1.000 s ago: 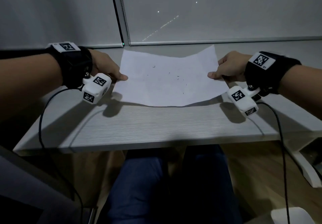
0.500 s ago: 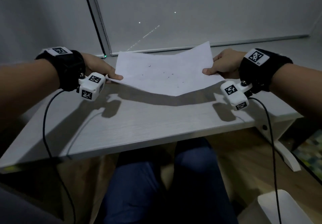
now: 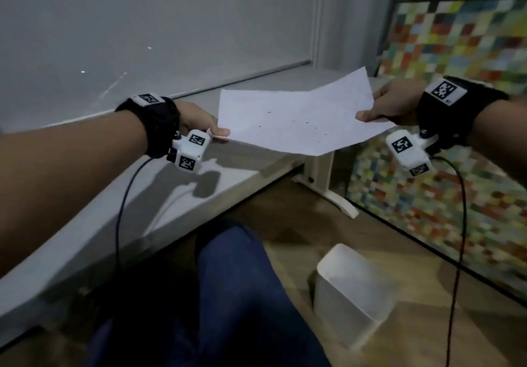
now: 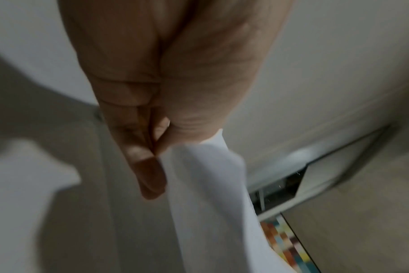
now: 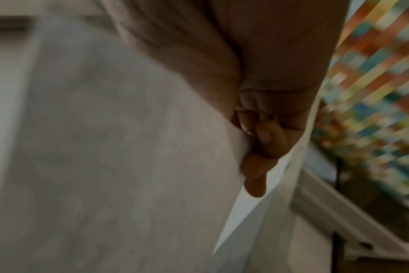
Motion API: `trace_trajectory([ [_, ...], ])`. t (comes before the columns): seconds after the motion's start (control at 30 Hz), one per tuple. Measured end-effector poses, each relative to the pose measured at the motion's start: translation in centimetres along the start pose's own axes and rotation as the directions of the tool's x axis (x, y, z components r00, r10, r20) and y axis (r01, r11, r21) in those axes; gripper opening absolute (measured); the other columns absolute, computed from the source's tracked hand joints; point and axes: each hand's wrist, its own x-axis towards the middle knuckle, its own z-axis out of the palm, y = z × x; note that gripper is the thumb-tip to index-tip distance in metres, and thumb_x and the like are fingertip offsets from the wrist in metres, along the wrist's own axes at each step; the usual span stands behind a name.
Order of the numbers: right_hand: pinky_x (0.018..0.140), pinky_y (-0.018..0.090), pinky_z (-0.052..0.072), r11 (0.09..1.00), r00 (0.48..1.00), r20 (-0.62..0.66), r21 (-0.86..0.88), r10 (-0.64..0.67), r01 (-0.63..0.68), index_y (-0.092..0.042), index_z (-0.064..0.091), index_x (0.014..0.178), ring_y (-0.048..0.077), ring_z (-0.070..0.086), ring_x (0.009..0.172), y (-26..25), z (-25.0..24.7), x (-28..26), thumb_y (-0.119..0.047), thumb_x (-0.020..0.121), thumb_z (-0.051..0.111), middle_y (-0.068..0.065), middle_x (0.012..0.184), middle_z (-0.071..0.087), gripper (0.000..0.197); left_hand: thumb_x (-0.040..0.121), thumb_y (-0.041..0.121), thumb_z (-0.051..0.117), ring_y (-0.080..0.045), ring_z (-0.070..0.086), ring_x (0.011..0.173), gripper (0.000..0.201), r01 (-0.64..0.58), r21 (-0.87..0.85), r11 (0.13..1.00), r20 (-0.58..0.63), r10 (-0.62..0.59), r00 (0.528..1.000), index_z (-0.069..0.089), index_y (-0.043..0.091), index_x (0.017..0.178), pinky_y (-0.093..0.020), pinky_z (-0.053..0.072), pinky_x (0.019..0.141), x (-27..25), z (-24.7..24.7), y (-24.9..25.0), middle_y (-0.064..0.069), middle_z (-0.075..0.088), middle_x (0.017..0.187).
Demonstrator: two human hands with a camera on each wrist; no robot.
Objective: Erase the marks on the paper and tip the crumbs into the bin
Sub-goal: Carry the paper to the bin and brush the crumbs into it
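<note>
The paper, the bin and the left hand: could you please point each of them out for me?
paper (image 3: pixel 296 118), head view, middle of the sheet's upper face.
bin (image 3: pixel 350 286), head view, its pale near wall.
left hand (image 3: pixel 196 118), head view, back of the hand pinching the sheet's edge.

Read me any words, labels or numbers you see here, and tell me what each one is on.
No readable text.
Paper: only tiny dark specks, no writing.
Wristbands of the left hand and right hand: black-and-white square code markers, plus a tiny mark on the right one, too small to read.
White bin: no label visible.
</note>
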Motion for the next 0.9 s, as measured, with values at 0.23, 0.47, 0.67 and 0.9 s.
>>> trace_trajectory([
  [0.23, 0.099, 0.05, 0.058, 0.973, 0.967, -0.11, 0.025, 0.232, -0.23, -0.008, 0.078, 0.117, 0.037, 0.067, 0.101, 15.6, -4.7, -4.6, -0.051, 0.085, 0.086, 0.014, 0.119, 0.073, 0.054, 0.091, 0.035, 0.085, -0.027, 0.058, 0.088, 0.039, -0.201, 0.067, 0.977, 0.054, 0.198, 0.979, 0.073, 0.004, 0.111, -0.038, 0.048, 0.082, 6.6, 11.7, 10.5, -0.012, 0.068, 0.1],
  [0.47, 0.064, 0.032, 0.048, 0.926, 0.929, -0.032, 0.094, 0.369, -0.365, -0.008, 0.07, 0.133, 0.021, 0.059, 0.076, 26.4, -1.6, -8.7, -0.031, 0.099, 0.076, 0.007, 0.097, 0.069, 0.042, 0.099, 0.014, 0.075, -0.023, 0.07, 0.082, 0.018, -0.266, -0.099, 0.959, 0.139, 0.278, 0.95, 0.074, 0.013, 0.118, -0.044, 0.056, 0.1, 8.8, 25.2, 13.0, -0.007, 0.076, 0.102],
  [0.67, 0.061, 0.032, 0.046, 0.887, 0.896, 0.056, 0.122, 0.441, -0.444, 0.0, 0.069, 0.118, 0.017, 0.057, 0.07, 30.5, 7.7, -8.3, -0.031, 0.099, 0.076, 0.002, 0.081, 0.061, 0.037, 0.1, 0.009, 0.074, -0.029, 0.075, 0.102, 0.029, -0.138, -0.202, 0.97, 0.241, 0.186, 0.953, 0.073, 0.007, 0.129, -0.046, 0.059, 0.1, 13.2, 31.9, 5.9, -0.009, 0.079, 0.115],
  [0.9, 0.064, 0.031, 0.044, 0.886, 0.898, 0.138, 0.156, 0.419, -0.437, -0.011, 0.06, 0.074, 0.027, 0.062, 0.079, 29.9, 16.4, -6.8, -0.026, 0.101, 0.071, 0.003, 0.074, 0.059, 0.033, 0.095, 0.023, 0.082, -0.025, 0.073, 0.097, 0.006, -0.041, -0.031, 0.999, 0.224, 0.047, 0.973, 0.078, 0.025, 0.099, -0.039, 0.059, 0.089, 18.3, 32.3, -1.1, -0.005, 0.08, 0.114],
])
